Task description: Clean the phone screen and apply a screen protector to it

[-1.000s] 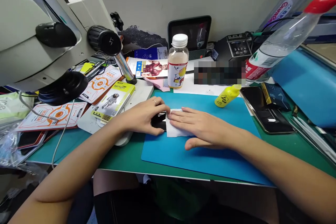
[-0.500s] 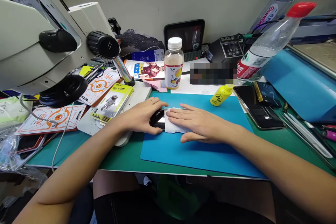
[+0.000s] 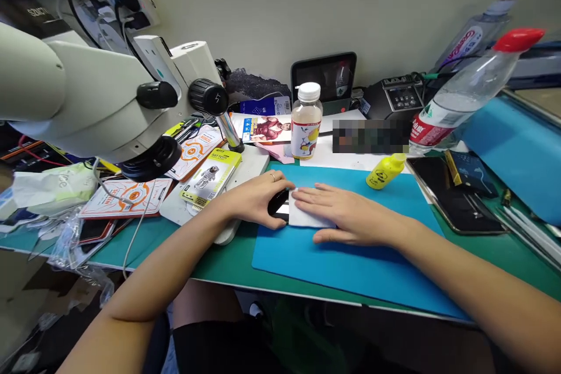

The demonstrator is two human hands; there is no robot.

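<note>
Near the front edge of the green counter lies a blue mat, with a dark device on it between the two hands. The left hand grips it from its left end, thumb at the near edge and fingers at the far one. A white cloth covers its other end; how far it runs beneath cannot be seen. The right hand lies flat on the cloth, fingers nearly together, thumb out to the side. Beyond, left, a yellow battery pack rests on the white base of a microscope; to the right are a phone and, on the mat, a yellow bottle. Farther back stand a juice bottle and a tilted red-capped bottle. Behind the juice bottle, a dark screen stands before the wall.
</note>
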